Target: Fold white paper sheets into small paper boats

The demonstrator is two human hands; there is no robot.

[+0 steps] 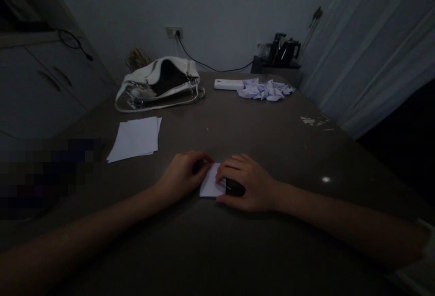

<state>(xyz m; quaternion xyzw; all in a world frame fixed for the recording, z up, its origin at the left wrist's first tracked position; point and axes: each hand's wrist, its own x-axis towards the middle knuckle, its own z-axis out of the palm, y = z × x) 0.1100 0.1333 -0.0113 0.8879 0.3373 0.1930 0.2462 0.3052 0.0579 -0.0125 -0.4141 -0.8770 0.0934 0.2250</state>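
Observation:
A small folded white paper (211, 183) lies flat on the dark table (258, 128) near its front middle. My left hand (185, 174) presses on the paper's left edge with curled fingers. From the other side, my right hand (248, 182) covers the paper's right part, fingertips on top of it. Both hands touch the paper and hide part of it. The room is dim.
A stack of white sheets (135, 138) lies to the left. Behind it stands an open white handbag (159, 83). At the back right are a white oblong object (228, 84) and a pile of folded paper pieces (265, 90). Cabinets line the left; a curtain hangs right.

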